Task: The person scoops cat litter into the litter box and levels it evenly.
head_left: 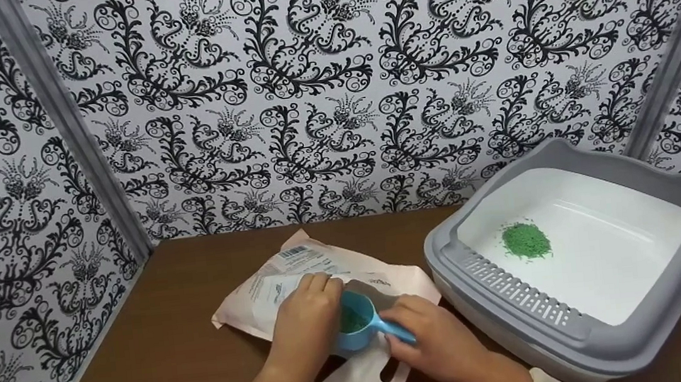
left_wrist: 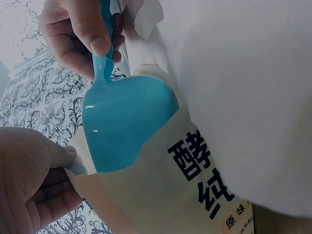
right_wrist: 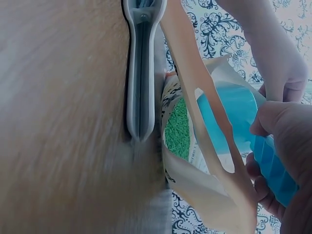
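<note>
Right hand (head_left: 422,334): fingers and thumb curled around the ridged handle of a blue plastic scoop (head_left: 356,341); grip narrow, firmly around the handle. Left hand (head_left: 308,305): thumb and fingers pinched the edge of a pale pink litter bag (head_left: 410,280), seen best in the left wrist view. Both cuffs were light-coloured.

Scoop position: at the open mouth of the bag, between the two hands, with part of its bowl hidden behind the bag's front edge in the left wrist view. Dark green material showed inside the bowl from above. Bag lay on the brown table (head_left: 166,342), printed in black characters, its flap with a cut-out handle hole lying toward the person. Green pellets (right_wrist: 178,131) were visible inside the bag.

To the right, just beside the bag: a white litter box with a grey rim (head_left: 622,345) and a slotted step (head_left: 515,286). A small heap of green litter (head_left: 526,241) lay on its white floor, left of centre. A grey tool with a metal spring (right_wrist: 141,83) lay near the bag; exact type not determined. Black-and-white scroll-patterned panels (head_left: 325,104) stood behind.
</note>
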Available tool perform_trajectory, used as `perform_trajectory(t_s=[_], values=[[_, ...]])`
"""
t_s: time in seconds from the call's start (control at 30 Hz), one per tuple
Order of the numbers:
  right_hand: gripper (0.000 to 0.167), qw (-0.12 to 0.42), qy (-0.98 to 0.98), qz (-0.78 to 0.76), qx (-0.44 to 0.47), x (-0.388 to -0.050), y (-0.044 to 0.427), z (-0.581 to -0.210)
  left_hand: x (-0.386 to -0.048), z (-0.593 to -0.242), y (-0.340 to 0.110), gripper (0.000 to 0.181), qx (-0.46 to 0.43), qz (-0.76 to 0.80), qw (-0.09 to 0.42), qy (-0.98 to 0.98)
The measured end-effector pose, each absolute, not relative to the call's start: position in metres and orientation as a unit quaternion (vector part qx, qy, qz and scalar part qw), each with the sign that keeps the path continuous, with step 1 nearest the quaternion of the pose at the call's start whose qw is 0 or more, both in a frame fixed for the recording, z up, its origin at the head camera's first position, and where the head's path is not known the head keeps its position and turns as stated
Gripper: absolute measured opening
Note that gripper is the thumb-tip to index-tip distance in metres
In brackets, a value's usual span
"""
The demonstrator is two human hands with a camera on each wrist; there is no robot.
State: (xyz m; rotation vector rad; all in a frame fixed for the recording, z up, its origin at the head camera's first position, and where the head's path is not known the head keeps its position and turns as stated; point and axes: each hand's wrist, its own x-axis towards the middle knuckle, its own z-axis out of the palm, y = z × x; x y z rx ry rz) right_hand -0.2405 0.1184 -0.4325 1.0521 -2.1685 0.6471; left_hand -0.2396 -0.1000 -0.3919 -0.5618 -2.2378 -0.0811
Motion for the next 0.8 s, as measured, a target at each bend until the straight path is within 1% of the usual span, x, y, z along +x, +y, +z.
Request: perform_trajectory(t_s=[0.33, 0.6, 0.8], values=[[0.032, 0.345, -0.808, 0.259, 0.401, -0.240, 0.132, -0.437, -0.238, -0.391, -0.100, 0.022, -0.218, -0.032, 0.403, -0.888], [0.036, 0.337, -0.806, 0.283, 0.396, -0.239, 0.146, -0.443, -0.239, -0.391, -0.100, 0.021, -0.220, -0.042, 0.395, -0.891], [0.037, 0.336, -0.799, 0.297, 0.400, -0.237, 0.153, -0.447, -0.239, -0.392, -0.101, 0.025, -0.226, -0.045, 0.401, -0.887]])
